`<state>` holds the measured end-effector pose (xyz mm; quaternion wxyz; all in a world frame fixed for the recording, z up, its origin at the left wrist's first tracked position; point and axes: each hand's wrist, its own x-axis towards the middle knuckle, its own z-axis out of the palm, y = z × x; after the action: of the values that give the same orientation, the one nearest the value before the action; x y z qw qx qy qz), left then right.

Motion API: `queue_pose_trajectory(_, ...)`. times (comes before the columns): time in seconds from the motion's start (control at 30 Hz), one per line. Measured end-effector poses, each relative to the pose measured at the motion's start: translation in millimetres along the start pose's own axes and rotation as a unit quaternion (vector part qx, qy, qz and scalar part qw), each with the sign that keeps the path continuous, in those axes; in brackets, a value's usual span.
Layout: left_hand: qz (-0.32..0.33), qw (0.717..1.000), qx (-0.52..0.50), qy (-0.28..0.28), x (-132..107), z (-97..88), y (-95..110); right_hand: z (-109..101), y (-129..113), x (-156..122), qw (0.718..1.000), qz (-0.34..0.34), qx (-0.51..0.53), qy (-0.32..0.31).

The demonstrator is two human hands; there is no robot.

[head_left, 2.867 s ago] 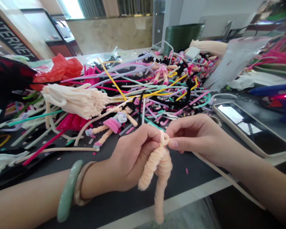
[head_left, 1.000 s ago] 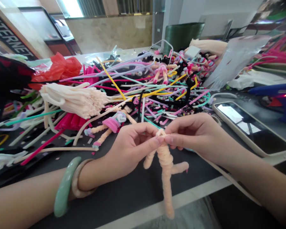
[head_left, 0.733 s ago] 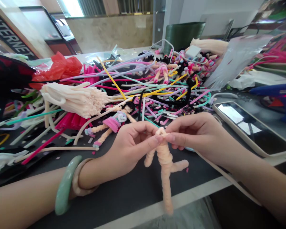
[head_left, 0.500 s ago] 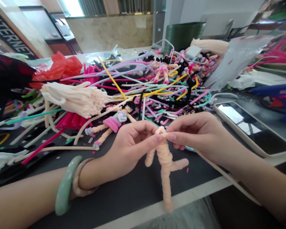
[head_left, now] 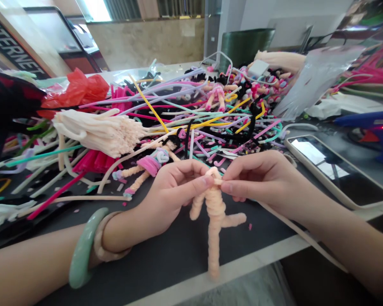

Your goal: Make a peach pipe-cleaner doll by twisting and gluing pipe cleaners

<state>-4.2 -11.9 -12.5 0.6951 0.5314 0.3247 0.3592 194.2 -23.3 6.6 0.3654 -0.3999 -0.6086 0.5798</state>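
Peach chenille pipe-cleaner figure [head_left: 215, 212] hangs upright between the person's hands, with two short stubs at its sides and one long strand reaching down. Its small top loop [head_left: 214, 173] is held from both sides: the right hand [head_left: 258, 180] pinches it between thumb and forefinger, while the closed left hand [head_left: 175, 187] presses its fingertips against the other side. The step in hand looks like shaping that loop, and the next move seems to call for small fingertip pressure while both hands keep hold of the soft stem. Directly below the figure lies open dark worktop [head_left: 166, 265], whose pale front edge [head_left: 232, 261] runs just past the lower tip. A tangled heap of multicoloured pipe cleaners [head_left: 191, 110] sits close behind the figure, limiting room on that side. Near its left, a small pipe-cleaner doll with a pink wrap [head_left: 150, 166] lies on the worktop, with a bundle of pale peach stems [head_left: 95, 131] beyond. Farther right, a smartphone in a cream case [head_left: 338, 170] lies clear of the right hand, and a long peach stem [head_left: 303, 233] trails away beneath that forearm.
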Motion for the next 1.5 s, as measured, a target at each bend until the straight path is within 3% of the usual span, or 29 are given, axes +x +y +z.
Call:
queue_pose_trajectory(0.5, -0.036, 0.999, -0.02, 0.004, 2.1, 0.4, 3.5, 0.2, 5.2, 1.2, 1.0, 0.024, 0.006, 0.015)
queue_pose_trajectory(0.83, -0.021, 0.995, -0.083, -0.045, 1.1, 0.5, 2.4, -1.6, 1.7, 1.2, 1.0, 0.001, -0.03, -0.004)
queue_pose_trajectory(1.5, -0.021, 0.997, -0.068, -0.029, 3.0, 0.8, 3.1, 1.3, 0.5, 1.5, 1.0, 0.004, 0.016, 0.023)
